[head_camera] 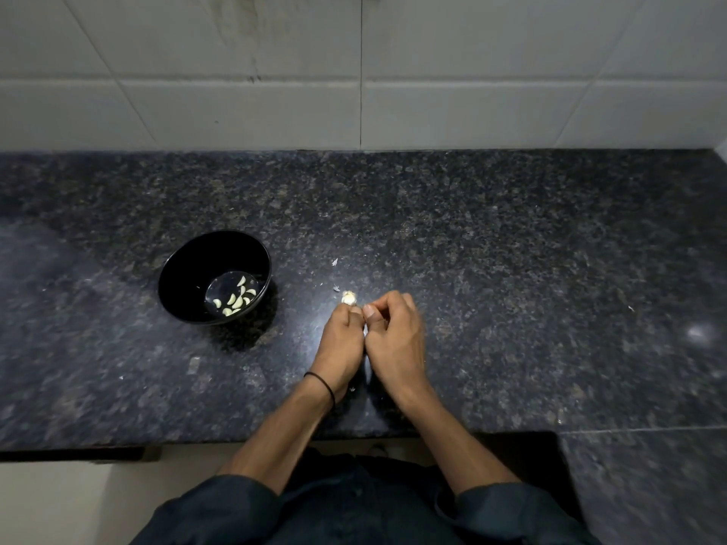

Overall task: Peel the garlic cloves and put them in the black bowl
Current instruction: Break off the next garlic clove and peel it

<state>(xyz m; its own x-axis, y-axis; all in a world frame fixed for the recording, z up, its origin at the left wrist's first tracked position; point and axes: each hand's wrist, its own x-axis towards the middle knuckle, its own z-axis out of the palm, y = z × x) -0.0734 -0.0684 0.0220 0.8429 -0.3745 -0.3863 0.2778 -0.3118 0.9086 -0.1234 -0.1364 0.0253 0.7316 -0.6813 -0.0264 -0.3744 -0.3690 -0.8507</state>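
Observation:
A black bowl (185,277) stands on the dark granite counter, left of my hands. Several peeled garlic cloves (235,300) lie in its bottom. My left hand (341,344) and my right hand (395,336) are pressed side by side over the counter. A pale piece of garlic (349,297) shows just past my left fingertips, which pinch it. The fingers of my right hand are curled, with the thumb tip against the left hand; what they hold is hidden.
Small flakes of garlic skin (335,262) lie scattered on the counter (511,269) beyond and around my hands. A white tiled wall (354,72) bounds the far side. The counter's front edge runs just under my forearms.

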